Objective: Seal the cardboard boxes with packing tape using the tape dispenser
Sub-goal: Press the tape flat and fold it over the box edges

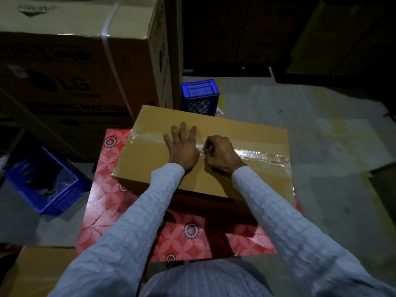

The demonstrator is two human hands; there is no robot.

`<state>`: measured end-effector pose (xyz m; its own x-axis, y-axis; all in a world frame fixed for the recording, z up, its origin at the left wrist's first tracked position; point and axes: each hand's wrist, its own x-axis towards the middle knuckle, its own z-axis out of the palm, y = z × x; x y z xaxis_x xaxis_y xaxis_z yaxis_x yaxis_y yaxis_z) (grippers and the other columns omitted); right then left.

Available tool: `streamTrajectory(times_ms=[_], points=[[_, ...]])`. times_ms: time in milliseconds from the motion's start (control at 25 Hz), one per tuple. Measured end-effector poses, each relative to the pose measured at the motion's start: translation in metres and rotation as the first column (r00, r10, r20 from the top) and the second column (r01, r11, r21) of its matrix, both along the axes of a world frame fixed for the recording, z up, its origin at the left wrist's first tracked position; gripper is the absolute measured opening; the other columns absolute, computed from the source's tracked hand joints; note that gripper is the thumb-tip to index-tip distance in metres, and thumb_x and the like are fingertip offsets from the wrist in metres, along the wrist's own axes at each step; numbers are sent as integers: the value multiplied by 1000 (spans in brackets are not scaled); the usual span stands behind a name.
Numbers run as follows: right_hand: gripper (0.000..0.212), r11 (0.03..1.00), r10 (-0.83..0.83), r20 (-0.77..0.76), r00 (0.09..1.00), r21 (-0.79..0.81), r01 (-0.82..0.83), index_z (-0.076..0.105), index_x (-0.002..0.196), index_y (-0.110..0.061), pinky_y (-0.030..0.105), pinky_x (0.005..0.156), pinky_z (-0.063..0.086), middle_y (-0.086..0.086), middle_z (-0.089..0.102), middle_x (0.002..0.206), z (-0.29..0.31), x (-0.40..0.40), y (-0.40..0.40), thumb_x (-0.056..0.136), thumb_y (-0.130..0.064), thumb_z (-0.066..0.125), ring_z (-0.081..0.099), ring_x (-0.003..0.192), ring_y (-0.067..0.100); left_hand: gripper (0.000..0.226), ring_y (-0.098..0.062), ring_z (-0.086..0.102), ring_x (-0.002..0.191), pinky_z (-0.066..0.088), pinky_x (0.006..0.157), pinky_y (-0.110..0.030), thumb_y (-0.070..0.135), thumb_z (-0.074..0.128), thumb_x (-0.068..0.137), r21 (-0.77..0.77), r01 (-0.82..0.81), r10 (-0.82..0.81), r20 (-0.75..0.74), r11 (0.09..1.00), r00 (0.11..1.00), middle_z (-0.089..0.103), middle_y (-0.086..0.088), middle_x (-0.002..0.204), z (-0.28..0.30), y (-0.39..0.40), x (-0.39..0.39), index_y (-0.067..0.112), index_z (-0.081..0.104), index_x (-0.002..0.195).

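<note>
Cardboard box (162, 168) sits on red patterned table (182, 236). Left hand (182, 146) flat, fingers spread, pressing clear tape (257, 155) along top seam. Right hand (220, 153) curled; whether it pinches tape, cannot tell. Dispenser unseen. Risk: rumpled right end may lift.

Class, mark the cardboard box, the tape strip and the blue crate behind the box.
cardboard box (150, 155): head view, bare top flap.
tape strip (261, 155): head view, shiny right stretch.
blue crate (200, 97): head view, front wall.

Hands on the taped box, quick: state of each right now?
Left hand: open, fingers spread flat on the cardboard box over the tape.
Right hand: fingers curled on the tape line; held item cannot be told.
</note>
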<state>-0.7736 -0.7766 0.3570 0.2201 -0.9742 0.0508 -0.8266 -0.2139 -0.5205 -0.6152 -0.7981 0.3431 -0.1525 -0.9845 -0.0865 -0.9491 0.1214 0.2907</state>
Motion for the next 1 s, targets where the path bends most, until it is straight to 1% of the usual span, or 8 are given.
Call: streamTrajectory(times_ms=[120, 200, 400, 520, 640, 760, 880, 1000], points=[[14, 1000, -10, 85, 996, -12, 12, 67, 87, -4, 30, 62, 47, 11, 66, 84, -2, 7, 4, 73, -2, 70, 57, 70, 23, 57, -36, -3, 157, -5, 120, -68, 30, 46, 102, -26, 72, -75, -152, 997, 986, 12, -6, 170, -7, 6, -19, 27, 29, 156], [13, 996, -68, 88, 994, -60, 74, 68, 88, -7, 30, 65, 52, 7, 66, 84, -4, -28, 14, 76, -1, 66, 57, 71, 19, 52, -35, -2, 157, -5, 121, -66, 32, 45, 105, -61, 93, -102, -169, 994, 980, 14, -4, 170, -12, 5, -10, 26, 32, 155], [13, 953, -258, 54, 965, -152, 263, 64, 86, -10, 27, 65, 46, 2, 61, 80, -12, -91, 54, 76, -1, 64, 54, 68, 17, 65, -42, -6, 155, -9, 120, -66, 20, 52, 95, -116, 64, -75, -93, 991, 993, 9, -12, 168, -21, 19, -17, 28, 27, 155], [12, 954, -264, 49, 963, -133, 268, 62, 84, -9, 25, 64, 39, 2, 57, 80, -9, -74, 40, 75, -2, 63, 51, 69, 19, 68, -36, 3, 156, -1, 124, -59, 12, 57, 88, -102, 162, -179, -190, 981, 965, 19, -14, 165, -15, 23, -64, 26, 37, 151], [9, 974, -207, 53, 977, -87, 211, 62, 87, -9, 23, 65, 39, 4, 59, 83, -7, -75, 35, 79, -8, 66, 53, 71, 20, 49, -31, 10, 156, 1, 125, -56, 28, 53, 98, -84, 164, -181, -273, 983, 945, 25, -10, 162, -20, 30, -94, 28, 43, 146], [9, 976, -192, 45, 980, -93, 195, 61, 88, -11, 12, 66, 37, 2, 58, 84, -5, -118, 56, 81, -7, 64, 52, 72, 17, 42, -29, 18, 153, 6, 125, -55, 42, 54, 100, -153, 183, -221, -289, 971, 932, 30, -5, 158, -29, 34, -86, 32, 46, 140], [11, 977, -184, 49, 982, -105, 188, 62, 88, -11, 4, 65, 37, 1, 57, 84, 0, -160, 68, 79, -4, 66, 52, 72, 14, 43, -27, 21, 152, 5, 125, -56, 43, 57, 96, -125, 91, -124, -290, 988, 949, 30, -3, 157, -19, 33, -96, 34, 46, 137], [12, 987, -123, 24, 992, -97, 124, 60, 88, -11, 21, 64, 44, 4, 57, 86, -5, -159, 54, 77, -7, 66, 53, 75, 20, 48, -33, 13, 154, 2, 124, -59, 46, 55, 93, -38, -19, 10, -232, 999, 973, 29, -6, 158, -8, 38, -145, 30, 46, 138]])
